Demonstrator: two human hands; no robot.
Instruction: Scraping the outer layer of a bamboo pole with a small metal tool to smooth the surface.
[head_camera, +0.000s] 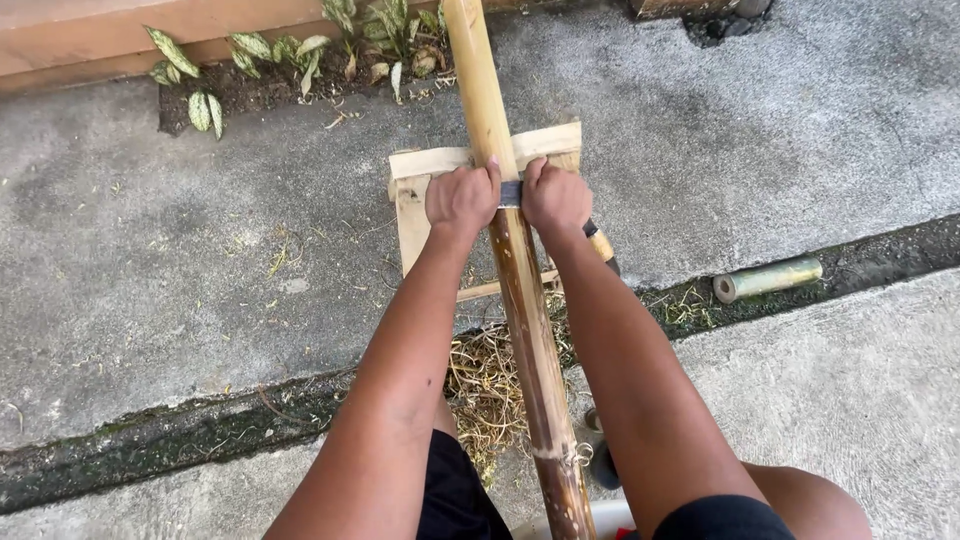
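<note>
Two slabs of grey concrete ground (150, 260) fill the view, parted by a dark mossy gutter (200, 430) that runs from near left to far right. Across this lies a long bamboo pole (520, 290), reaching from the far edge between the person's knees to the near edge, resting on a pale wooden stand (415, 210) on the far slab. Beneath the pole, in the gutter, sits a heap of dry shavings (485, 390).

Both hands sit on the pole above the stand. The left hand (462, 198) is curled shut just left of the pole, and the right hand (556, 198) is curled shut just right of it; each grip closes on one end of a flat metal blade (510, 194) laid crosswise on the pole, so the pole passes between the two fists, touching them.

Far left, a bed of spotted green leaves (290, 50) grows by a wall. Right, a short green bamboo offcut (768, 279) lies in the gutter, well apart from the hands.
</note>
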